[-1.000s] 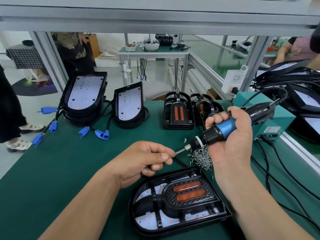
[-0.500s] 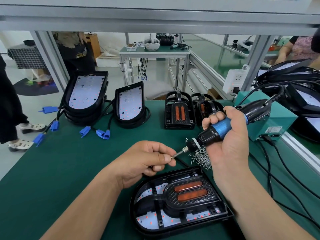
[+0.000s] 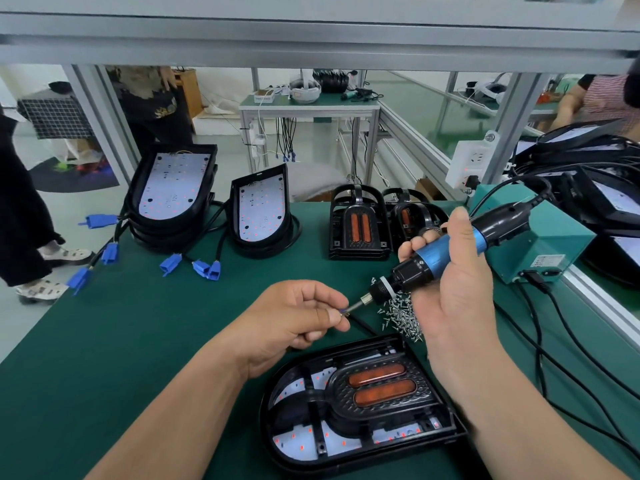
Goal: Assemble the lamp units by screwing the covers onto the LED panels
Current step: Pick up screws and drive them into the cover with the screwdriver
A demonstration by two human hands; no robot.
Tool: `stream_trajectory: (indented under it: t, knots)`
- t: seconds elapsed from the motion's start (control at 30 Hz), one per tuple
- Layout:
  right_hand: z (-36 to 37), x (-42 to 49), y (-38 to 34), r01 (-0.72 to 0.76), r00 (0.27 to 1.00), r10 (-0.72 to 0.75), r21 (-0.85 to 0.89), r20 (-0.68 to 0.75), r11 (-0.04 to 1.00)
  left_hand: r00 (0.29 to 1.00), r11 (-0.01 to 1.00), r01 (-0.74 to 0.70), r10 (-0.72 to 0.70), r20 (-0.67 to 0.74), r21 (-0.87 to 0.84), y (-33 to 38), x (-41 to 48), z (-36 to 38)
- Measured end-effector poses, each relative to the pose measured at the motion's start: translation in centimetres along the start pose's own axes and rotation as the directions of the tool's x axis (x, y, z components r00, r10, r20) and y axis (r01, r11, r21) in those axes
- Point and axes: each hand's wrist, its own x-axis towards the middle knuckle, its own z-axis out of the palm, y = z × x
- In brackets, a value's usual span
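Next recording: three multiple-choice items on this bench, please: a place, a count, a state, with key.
1. The loose screws lie: A. on the green mat by the right hand B. in a bowl C. on the floor
2. Orange strips in the near lamp cover: A. one B. two C. four
3. The screwdriver is: A. lying on the mat B. driving into the cover C. gripped in the right hand, tip at a screw the left hand pinches
1 A: scattered on the mat by that hand. 2 B: two lie side by side. 3 C: the tool is raised clear of the cover.
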Motion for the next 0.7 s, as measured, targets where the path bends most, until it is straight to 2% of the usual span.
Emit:
stream_trajectory:
  t: [0.27, 0.4, 0.53, 0.7]
  knots:
    - [-0.6, 0.0, 0.2, -0.057, 0.998, 0.059, 0.054, -0.033, 0.997, 0.999, 0.999, 0.034, -0.033, 0.036, -0.009, 0.2, -0.1, 0.0]
    - [-0.5, -0.2, -0.1, -0.078, 0.995, 0.084, 0.099, -0.059, 0.992, 0.996, 0.996, 0.084, -0.084, -0.003, 0.017, 0.7, -0.4, -0.5]
    - [0.2, -0.4, -0.8, -0.082, 0.996, 0.084, 0.135, -0.005, 0.987, 0.986, 0.966, 0.165, -0.159, -0.043, 0.201, 1.4, -1.1, -1.5]
    - [1.4, -1.1, -0.8, -0.116, 0.987, 0.104, 0.094, 0.126, 0.989, 0.971, 0.840, 0.179, -0.233, 0.043, 0.512, 2.2, -2.3, -1.7]
